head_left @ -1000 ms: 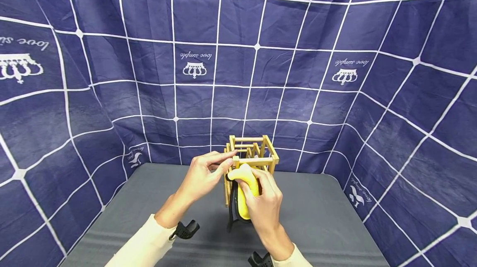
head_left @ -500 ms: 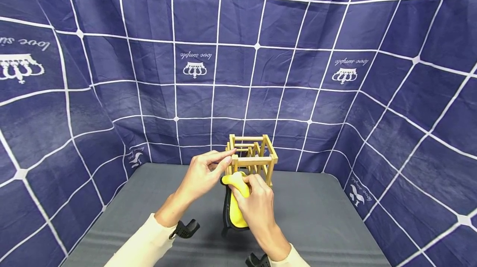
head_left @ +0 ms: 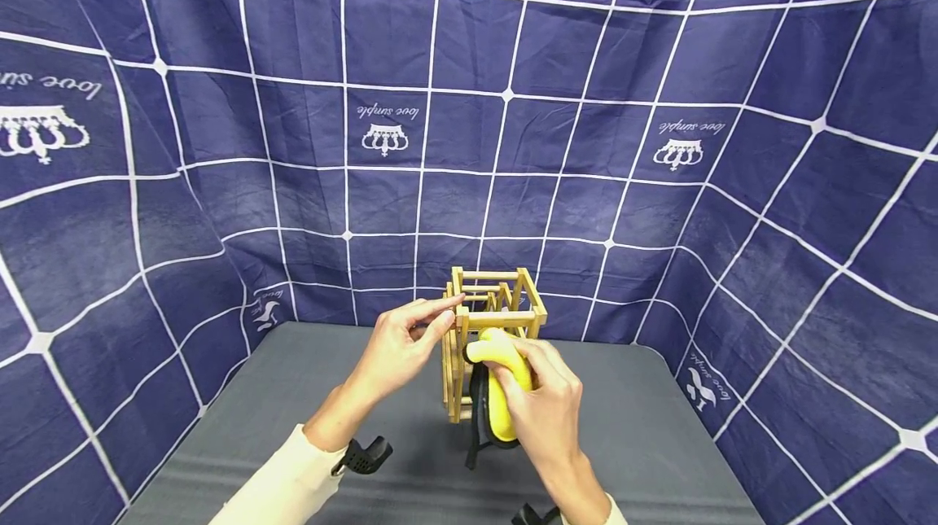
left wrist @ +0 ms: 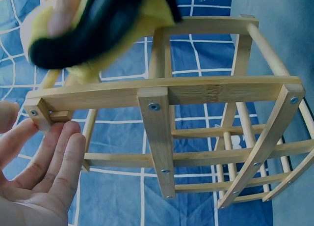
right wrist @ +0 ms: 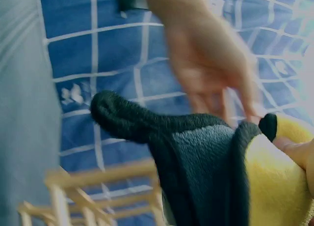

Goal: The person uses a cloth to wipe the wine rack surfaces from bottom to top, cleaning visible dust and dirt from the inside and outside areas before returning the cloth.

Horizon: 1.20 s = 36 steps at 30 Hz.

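Observation:
A small wooden rack [head_left: 506, 319] of slats and round rods stands at the centre of the table in the head view. My left hand [head_left: 401, 346] is at its near left top corner, fingers fairly straight; in the left wrist view the fingertips [left wrist: 71, 142] touch the corner post. My right hand [head_left: 545, 395] pinches a folded plush cleaning cloth [head_left: 500, 403], yellow outside with black edging, close in front of the rack's near side. In the right wrist view the cloth [right wrist: 274, 177] shows its dark grey face and a dark corner sticking out.
The grey table top [head_left: 623, 444] spreads around the rack. Behind and at both sides hangs a blue curtain [head_left: 469, 134] with white grid lines. Black wrist mounts [head_left: 366, 456] sit by the cream sleeves [head_left: 282, 480].
My right hand has swept the cloth leftward and then back to the right along the rack's near side. My left hand has stayed at the corner.

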{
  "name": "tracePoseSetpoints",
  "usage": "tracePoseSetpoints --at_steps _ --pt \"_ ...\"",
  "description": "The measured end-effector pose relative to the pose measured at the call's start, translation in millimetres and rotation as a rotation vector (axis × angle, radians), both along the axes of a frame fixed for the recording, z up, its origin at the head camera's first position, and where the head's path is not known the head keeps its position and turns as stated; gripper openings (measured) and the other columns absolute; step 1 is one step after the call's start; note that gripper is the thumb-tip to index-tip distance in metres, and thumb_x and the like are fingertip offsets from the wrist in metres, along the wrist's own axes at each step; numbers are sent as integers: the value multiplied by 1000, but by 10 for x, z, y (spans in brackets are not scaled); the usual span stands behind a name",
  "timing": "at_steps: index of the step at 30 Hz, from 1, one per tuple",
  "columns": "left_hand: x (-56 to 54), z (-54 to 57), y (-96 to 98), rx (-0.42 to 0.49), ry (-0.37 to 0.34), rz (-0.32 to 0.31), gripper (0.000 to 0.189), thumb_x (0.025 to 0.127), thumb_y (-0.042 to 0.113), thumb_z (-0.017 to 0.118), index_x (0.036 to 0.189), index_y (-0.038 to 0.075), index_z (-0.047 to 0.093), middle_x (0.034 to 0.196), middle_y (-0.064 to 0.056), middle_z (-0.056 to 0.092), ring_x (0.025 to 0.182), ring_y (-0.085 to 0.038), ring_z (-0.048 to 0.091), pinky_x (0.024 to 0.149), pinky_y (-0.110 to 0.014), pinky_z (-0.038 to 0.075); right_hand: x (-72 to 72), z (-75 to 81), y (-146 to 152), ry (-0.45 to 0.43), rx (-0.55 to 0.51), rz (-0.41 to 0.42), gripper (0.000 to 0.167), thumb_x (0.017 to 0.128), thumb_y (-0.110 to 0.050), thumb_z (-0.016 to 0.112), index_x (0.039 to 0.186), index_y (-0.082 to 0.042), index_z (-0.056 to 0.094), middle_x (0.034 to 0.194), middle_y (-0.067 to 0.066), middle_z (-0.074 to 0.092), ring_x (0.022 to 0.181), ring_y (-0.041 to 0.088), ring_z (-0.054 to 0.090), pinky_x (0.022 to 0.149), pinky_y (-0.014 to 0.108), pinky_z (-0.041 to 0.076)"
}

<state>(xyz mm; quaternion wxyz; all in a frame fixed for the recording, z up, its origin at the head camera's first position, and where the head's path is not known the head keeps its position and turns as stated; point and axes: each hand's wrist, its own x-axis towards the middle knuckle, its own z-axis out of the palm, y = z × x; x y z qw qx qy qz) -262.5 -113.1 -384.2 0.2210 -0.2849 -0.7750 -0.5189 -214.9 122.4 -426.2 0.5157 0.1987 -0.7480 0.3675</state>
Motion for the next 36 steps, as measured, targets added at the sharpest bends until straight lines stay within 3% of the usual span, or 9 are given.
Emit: tracePoseSetpoints --at_steps 5,8,10,13,16,20,23,28,36 --pt "20 -70 29 40 52 -11 39 109 9 83 147 9 81 128 -12 85 112 -22 86 97 -30 73 111 279 425 126 -69 -51 39 81 4 98 117 -9 91 109 11 89 97 28 77 96 11 52" --pt "25 -94 50 70 79 4 46 104 4 88 149 6 79 135 -16 80 109 -29 87 98 -34 73 44 482 545 244 -73 -73 36 84 6 94 117 -7 92 117 16 89 100 38 71 99 14 48" --pt "27 -109 62 82 78 14 50 102 2 90 150 7 78 143 -17 78 108 -30 87 97 -33 73 -48 562 569 287 -8 -75 36 84 6 93 118 -7 92 121 17 89 105 45 70 102 25 51" --pt "31 -126 69 90 69 23 52 101 3 91 151 9 79 149 -16 77 106 -30 88 93 -33 74 -195 584 550 245 171 -45 41 83 4 94 121 -10 91 125 15 89 116 48 73 106 44 56" --pt "23 -138 72 75 87 48 50 102 6 91 150 10 79 146 -14 81 100 -26 88 88 -27 73 -292 541 494 153 346 -26 49 81 -2 98 127 -15 89 125 10 89 121 42 76 99 60 58" --pt "4 -126 67 55 110 63 47 102 8 91 148 10 81 139 -11 84 94 -20 88 88 -22 71 -349 531 369 98 428 -14 51 81 -14 99 130 -18 88 123 3 89 124 36 78 108 59 60" --pt "-14 -116 62 56 123 50 45 102 7 90 147 8 81 137 -12 85 96 -20 88 88 -21 71 -366 561 245 107 461 -4 50 82 -19 99 130 -17 86 120 1 89 122 33 79 113 54 61" --pt "-31 -134 55 72 137 45 44 101 1 89 144 5 82 134 -16 86 97 -15 86 85 -22 71 -377 604 48 126 572 -6 51 86 -25 98 135 -18 84 122 -2 89 120 28 80 109 50 63" --pt "-8 -147 110 85 97 60 45 102 6 90 145 12 83 135 -11 86 92 -15 86 80 -21 71 -308 650 152 100 641 -93 57 80 -13 104 133 -20 84 123 -3 88 122 30 78 108 52 64"
